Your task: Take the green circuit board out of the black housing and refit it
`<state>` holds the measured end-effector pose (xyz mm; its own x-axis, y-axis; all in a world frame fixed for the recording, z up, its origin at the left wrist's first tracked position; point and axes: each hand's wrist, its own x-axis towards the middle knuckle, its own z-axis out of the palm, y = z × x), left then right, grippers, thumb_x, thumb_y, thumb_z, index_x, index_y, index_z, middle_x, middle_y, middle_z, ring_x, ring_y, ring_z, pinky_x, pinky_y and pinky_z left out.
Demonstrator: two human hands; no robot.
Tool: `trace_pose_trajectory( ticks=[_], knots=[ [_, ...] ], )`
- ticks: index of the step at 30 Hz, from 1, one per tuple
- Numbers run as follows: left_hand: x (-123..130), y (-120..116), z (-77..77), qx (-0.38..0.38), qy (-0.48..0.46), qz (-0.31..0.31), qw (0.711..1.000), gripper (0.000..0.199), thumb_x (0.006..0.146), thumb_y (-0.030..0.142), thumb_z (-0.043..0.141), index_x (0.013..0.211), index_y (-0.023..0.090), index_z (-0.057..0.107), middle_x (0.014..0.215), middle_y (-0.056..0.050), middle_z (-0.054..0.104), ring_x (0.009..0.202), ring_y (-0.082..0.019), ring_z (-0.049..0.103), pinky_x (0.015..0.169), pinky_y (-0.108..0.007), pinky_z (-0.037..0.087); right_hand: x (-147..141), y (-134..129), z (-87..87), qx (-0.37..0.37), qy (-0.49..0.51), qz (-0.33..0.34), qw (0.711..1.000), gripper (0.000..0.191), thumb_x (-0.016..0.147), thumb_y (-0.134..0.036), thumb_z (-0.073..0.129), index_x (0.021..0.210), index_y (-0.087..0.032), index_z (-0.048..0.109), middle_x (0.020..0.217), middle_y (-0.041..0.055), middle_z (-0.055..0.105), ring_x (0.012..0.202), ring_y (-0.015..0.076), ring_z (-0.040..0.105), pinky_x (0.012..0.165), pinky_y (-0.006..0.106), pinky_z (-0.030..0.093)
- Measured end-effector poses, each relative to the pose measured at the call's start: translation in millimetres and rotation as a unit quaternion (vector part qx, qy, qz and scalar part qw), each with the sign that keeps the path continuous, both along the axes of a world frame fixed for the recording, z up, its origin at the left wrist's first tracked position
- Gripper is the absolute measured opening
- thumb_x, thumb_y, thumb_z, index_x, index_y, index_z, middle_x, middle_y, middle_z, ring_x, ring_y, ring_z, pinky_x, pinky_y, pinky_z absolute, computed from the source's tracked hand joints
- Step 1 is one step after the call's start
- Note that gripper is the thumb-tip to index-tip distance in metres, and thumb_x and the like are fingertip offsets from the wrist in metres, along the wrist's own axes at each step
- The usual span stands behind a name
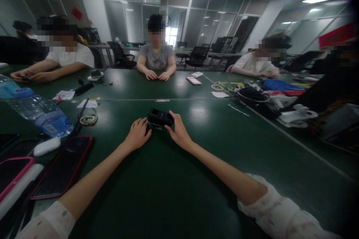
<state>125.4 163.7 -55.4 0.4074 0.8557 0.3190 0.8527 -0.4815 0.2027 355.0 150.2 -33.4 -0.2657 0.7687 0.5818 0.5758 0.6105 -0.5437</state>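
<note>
A small black box-shaped device is in front of me over the green table. Its top has a squarish recess on the left, and a thin layer with small coloured bits shows along its lower edge; its exact kind I cannot make out. My right hand grips the right end, with the thumb at the near side and fingers behind. My left hand pinches the lower left corner between thumb and fingertips. Whether the device touches the tabletop is hard to tell.
On my left are water bottles, a red-edged phone, a white case and a tape roll. To the right lie a wrench and tangled cables. Several people sit around the table.
</note>
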Motion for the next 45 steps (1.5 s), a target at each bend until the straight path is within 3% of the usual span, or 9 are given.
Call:
trace_pose_trajectory(
  ticks=[4,11,17,24,45],
  knots=[
    [-1,1,-1.6,-0.004,-0.008,0.001,1.0,0.049,0.094,0.043,0.038,0.134,0.015,0.043,0.142,-0.014,0.044,0.135,-0.032,0.034,0.109,-0.053,0.03,1,3,-4.3,-0.021,-0.013,0.014,1.0,0.063,0.089,-0.02,0.054,0.144,-0.027,0.023,0.129,0.0117,0.042,0.121,0.0269,0.048,0.107,0.051,0.041],
    [0,3,-0.7,-0.013,-0.044,0.023,0.999,0.073,0.091,0.045,0.043,0.147,0.006,0.017,0.146,-0.022,0.037,0.134,-0.033,0.036,0.108,-0.05,0.032,5,10,-12.4,-0.071,-0.057,0.034,0.995,0.06,0.085,-0.019,0.06,0.138,-0.022,0.031,0.126,0.0117,0.046,0.116,0.0264,0.052,0.103,0.051,0.045],
    [0,2,0.3,-0.004,-0.027,0.004,1.0,0.06,0.093,0.043,0.039,0.142,0.01,0.03,0.141,-0.018,0.045,0.133,-0.032,0.037,0.108,-0.052,0.031,6,10,-10.6,-0.093,-0.049,0.035,0.994,0.058,0.084,-0.02,0.061,0.135,-0.023,0.034,0.126,0.011,0.047,0.118,0.0263,0.052,0.103,0.053,0.045],
    [1,1,3.1,-0.004,-0.023,0.006,1.0,0.058,0.093,0.043,0.039,0.14,0.01,0.033,0.138,-0.018,0.047,0.132,-0.031,0.038,0.108,-0.051,0.032,5,12,-12.4,-0.09,-0.046,0.034,0.994,0.058,0.084,-0.019,0.061,0.135,-0.023,0.034,0.127,0.0113,0.047,0.121,0.0263,0.05,0.105,0.052,0.043],
    [1,0,1.6,-0.023,-0.022,0.016,0.999,0.066,0.094,0.047,0.037,0.145,0.007,0.025,0.142,-0.02,0.043,0.134,-0.033,0.036,0.108,-0.052,0.031,9,13,-10.6,-0.103,-0.009,0.04,0.994,0.052,0.084,-0.019,0.061,0.131,-0.023,0.038,0.126,0.0101,0.049,0.117,0.0236,0.052,0.103,0.047,0.043]
  ],
)
